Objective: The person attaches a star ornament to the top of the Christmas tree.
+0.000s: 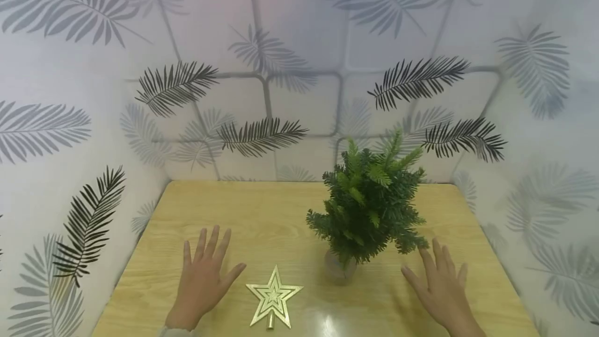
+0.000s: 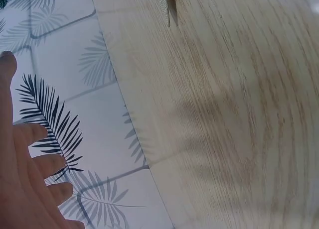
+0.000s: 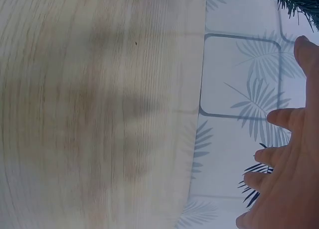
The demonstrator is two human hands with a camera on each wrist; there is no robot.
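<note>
Your left hand (image 1: 201,280) is spread, palm down and thumb out to the side, holding nothing. Your right hand (image 1: 442,285) is spread too, its fingers free of any grip. The finger shadows in both wrist views suggest that the hands hover over the table (image 1: 234,207) rather than press on it.

Just beside your left thumb, between the hands, the gold star (image 1: 274,296) lies on the table with its short stem toward you. For a steady pick-up, pinch that stem or a solid arm between thumb and forefinger; the cut-out strips look thin and would likely bend under a squeeze.

Farther over, the small green tree (image 1: 374,202) stands near your right hand in its pale base (image 1: 340,267). In the head view your right fingertips meet its lower branches, but you cannot tell there whether they touch. The top looks heavy for so small a base, so brace low and move gently to avoid tipping it.

Beyond the table's far edge rises the leaf-patterned backdrop (image 1: 299,103).
</note>
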